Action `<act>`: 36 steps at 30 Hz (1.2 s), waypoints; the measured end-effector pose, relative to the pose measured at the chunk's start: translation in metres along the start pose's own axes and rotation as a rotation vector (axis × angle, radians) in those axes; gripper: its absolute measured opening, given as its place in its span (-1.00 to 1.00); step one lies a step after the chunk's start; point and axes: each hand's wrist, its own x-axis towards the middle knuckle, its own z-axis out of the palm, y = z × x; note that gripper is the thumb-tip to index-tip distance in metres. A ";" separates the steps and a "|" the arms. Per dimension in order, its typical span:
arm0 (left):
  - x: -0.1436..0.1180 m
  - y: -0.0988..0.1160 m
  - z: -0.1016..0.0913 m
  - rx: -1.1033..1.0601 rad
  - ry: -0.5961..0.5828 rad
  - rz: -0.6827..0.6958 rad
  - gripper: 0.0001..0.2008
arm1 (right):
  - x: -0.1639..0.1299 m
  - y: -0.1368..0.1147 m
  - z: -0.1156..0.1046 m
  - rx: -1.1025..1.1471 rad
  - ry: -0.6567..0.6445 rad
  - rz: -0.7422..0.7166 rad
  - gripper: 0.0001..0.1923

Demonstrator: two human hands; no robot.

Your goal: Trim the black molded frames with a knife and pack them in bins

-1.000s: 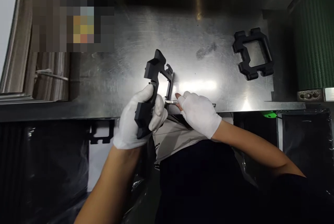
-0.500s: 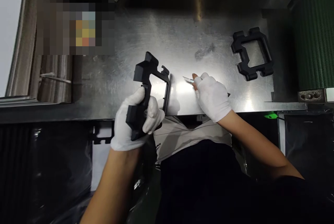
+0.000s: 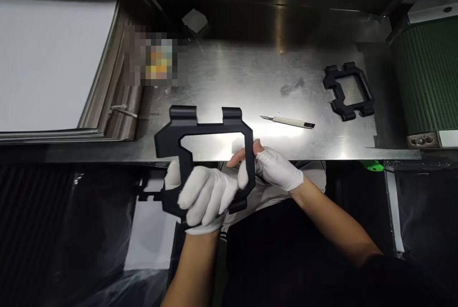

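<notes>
Both my hands hold a black plastic frame [image 3: 214, 128] over the front edge of the metal table. My left hand [image 3: 205, 197], in a white glove, wraps its fingers round the lower left part of the frame. My right hand [image 3: 275, 168], gloved with bare thumb and forefinger tips, grips the frame's right side. A utility knife [image 3: 288, 121] with a pale handle lies on the table just beyond my right hand, blade to the left. Another black frame [image 3: 370, 95] of like shape lies flat at the right.
A thick tied stack of cardboard sheets [image 3: 110, 78] stands at the left of the metal table [image 3: 229, 73]. At the right is a green conveyor belt [image 3: 425, 68]. A pale block [image 3: 195, 21] sits at the back. Something bright green [image 3: 372, 166] shows below the table edge.
My right hand has let go of the knife, which now lies on the table, and has taken the frame's right side. My left hand has turned the frame to face me.
</notes>
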 end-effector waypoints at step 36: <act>-0.112 0.027 -0.033 2.266 0.640 0.366 -0.72 | 0.029 0.032 -0.016 -0.960 0.631 -0.376 -0.73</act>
